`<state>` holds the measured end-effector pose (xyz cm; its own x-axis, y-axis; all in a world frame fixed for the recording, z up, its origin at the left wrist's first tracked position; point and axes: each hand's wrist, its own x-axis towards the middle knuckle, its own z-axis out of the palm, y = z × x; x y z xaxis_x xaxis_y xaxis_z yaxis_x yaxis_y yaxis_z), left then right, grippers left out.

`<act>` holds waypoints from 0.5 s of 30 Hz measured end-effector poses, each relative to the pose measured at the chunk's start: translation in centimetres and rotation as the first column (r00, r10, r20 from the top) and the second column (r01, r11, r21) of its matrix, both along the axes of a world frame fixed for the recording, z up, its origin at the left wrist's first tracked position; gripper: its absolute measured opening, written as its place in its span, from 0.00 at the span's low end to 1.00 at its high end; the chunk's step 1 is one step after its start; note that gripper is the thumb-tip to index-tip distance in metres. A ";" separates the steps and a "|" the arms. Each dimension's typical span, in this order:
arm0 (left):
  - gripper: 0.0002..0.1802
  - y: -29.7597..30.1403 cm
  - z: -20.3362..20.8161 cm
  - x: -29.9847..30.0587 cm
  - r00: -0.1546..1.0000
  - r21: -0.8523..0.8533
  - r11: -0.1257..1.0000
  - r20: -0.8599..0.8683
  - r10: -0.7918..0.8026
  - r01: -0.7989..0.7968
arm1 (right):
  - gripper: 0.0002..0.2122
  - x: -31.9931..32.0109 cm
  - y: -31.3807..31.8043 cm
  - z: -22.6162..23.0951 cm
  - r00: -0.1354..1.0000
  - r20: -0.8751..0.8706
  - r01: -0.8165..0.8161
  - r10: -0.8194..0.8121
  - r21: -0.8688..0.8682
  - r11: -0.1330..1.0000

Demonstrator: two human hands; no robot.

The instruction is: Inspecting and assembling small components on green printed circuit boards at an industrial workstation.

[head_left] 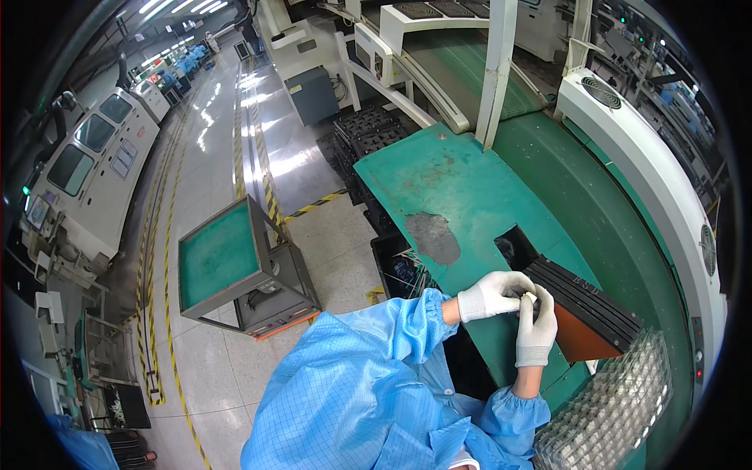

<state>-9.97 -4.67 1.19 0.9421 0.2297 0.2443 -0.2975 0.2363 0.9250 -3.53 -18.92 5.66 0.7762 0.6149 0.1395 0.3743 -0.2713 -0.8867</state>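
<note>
My left hand (492, 297) and my right hand (537, 332), both in white gloves, meet over the green worktable (470, 184). Their fingers are closed in a pinch around a small whitish piece (529, 298), too small and too covered by the fingertips to tell its kind. Just right of the hands stands a black slotted rack (583, 294) with an orange-brown side. Closer to me on the right lies a stack of clear plastic trays (615, 403) holding many small pale parts.
A dark opening (515, 247) is in the tabletop beyond my hands. Along the right runs a green conveyor (627, 235) under a white curved housing (642, 149). A dark bin (399, 270) stands off the table's left edge. Farther left is a wheeled metal cart (223, 258) with a green top.
</note>
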 end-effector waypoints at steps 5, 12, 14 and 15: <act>0.15 -0.1 0.5 -0.2 1.000 -0.012 1.000 -0.025 -0.004 0.003 | 0.16 0.0 0.0 -0.1 1.000 0.014 0.002 -0.002 -0.003 1.000; 0.16 0.0 0.1 0.0 1.000 0.018 1.000 -0.022 0.005 -0.004 | 0.16 0.2 0.0 -0.5 1.000 0.000 0.000 0.000 0.015 1.000; 0.15 0.0 0.0 0.0 1.000 0.006 1.000 -0.027 0.001 0.000 | 0.16 0.2 0.0 -0.5 1.000 0.006 -0.002 0.001 0.021 1.000; 0.15 0.0 0.0 0.0 1.000 0.006 1.000 -0.027 0.001 0.000 | 0.16 0.2 0.0 -0.5 1.000 0.014 -0.004 0.004 0.028 1.000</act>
<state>-9.93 -4.67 1.22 0.9482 0.2289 0.2203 -0.2728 0.2308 0.9340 -3.32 -18.89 5.21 0.7717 0.6136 0.1673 0.3873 -0.2447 -0.8889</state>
